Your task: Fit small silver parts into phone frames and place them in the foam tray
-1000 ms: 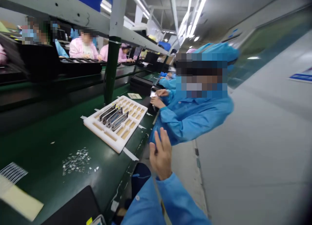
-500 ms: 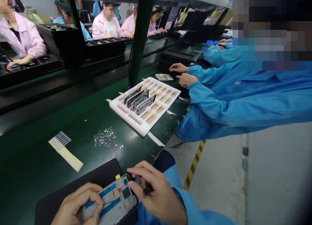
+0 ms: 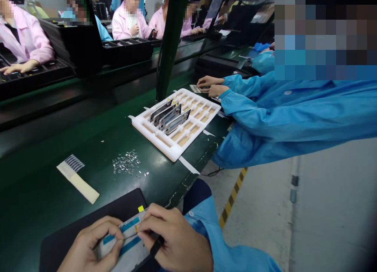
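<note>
My left hand is closed on a phone frame, a flat grey part with blue strips and a yellow tab at its top edge. It rests on a black pad. My right hand is closed round a black pen-like tool, its tip hidden. The right thumb and index finger press on the frame near a small orange piece. My right hand covers the frame's right end. A thin light line runs between both hands' fingertips; I cannot make out what it is.
Beyond the pad lie a cream strip with dark lines and a scatter of small metal pieces. A white foam tray holds several phone frames upright. A co-worker's blue sleeve reaches in at right. A green post stands behind the tray.
My right hand has moved left and down over the phone frame, its fingertips now at the orange piece. My left hand keeps its hold. The co-worker's hands have shifted left to the paper label.
</note>
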`<state>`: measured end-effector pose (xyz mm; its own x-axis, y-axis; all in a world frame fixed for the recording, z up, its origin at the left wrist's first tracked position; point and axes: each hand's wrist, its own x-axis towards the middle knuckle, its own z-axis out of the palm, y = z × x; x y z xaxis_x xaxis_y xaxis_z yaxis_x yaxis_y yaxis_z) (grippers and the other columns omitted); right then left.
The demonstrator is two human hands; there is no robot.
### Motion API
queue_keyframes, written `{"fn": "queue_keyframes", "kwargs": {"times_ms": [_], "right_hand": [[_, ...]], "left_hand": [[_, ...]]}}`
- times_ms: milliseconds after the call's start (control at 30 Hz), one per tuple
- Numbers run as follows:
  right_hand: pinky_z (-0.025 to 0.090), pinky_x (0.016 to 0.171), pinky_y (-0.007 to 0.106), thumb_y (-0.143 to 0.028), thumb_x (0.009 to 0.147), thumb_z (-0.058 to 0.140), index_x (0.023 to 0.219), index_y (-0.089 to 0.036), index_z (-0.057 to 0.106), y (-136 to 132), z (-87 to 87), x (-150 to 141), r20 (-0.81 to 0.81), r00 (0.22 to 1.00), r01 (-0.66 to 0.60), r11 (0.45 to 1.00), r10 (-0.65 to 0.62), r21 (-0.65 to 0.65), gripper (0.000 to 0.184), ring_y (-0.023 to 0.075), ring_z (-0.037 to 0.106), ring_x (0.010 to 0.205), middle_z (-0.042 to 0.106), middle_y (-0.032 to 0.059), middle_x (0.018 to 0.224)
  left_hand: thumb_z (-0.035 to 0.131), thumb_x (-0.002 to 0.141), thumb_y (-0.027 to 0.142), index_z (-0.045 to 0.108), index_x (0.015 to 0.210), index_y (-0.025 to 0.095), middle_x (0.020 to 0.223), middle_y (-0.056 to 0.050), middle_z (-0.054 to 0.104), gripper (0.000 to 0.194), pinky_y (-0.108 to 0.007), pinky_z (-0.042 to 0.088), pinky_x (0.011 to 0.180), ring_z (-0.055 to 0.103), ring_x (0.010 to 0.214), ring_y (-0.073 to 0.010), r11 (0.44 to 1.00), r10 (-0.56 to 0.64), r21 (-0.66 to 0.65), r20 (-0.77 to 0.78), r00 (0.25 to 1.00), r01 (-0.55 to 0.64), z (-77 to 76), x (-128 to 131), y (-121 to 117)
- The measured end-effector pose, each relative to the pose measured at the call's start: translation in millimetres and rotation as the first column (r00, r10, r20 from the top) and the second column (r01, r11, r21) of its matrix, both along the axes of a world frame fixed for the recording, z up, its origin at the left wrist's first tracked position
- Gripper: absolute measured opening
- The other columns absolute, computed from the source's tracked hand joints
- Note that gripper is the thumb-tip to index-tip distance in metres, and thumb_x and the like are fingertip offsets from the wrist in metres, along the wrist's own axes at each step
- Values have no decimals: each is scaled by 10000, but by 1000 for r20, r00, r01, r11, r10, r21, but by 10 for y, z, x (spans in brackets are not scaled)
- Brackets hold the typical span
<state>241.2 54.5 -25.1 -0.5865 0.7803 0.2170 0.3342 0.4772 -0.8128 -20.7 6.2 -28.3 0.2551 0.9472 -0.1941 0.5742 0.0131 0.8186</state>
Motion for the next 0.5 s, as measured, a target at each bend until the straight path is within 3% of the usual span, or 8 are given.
{"fn": "queue_keyframes", "kwargs": {"times_ms": [133,233,367,500], "right_hand": [[510,634,239,-167,918,661,855,-211,741,103,29,4,-114,992,38,983,-60,-182,111,146,676,709,662,9,832],[489,609,238,-179,908,669,825,-198,742,173,30,5,-121,987,73,961,-108,-266,112,146,658,697,667,13,805],[449,558,233,-188,914,681,826,-186,759,219,36,-7,-78,990,83,945,-113,-315,118,128,613,633,681,11,792],[451,563,235,-174,902,689,845,-178,768,237,73,-31,-65,994,68,954,-91,-292,98,135,634,640,686,9,776]], "left_hand": [[686,1019,439,755,1120,331,1195,-17,814,163,-174,623,918,814,1047,-178,995,-66,73,-90,994,73,24,-17,8],[706,1019,424,676,1316,347,1174,9,824,308,-142,632,876,822,1016,-152,969,-64,218,-222,973,114,-7,-55,-38],[727,1004,471,669,1366,336,1203,3,821,391,-238,666,882,802,1056,-196,874,20,449,-419,908,188,-49,-83,-78],[713,1022,463,691,1347,298,1243,-17,806,365,-259,631,954,773,1107,-196,811,45,547,-412,910,208,-35,-48,-33]]}}
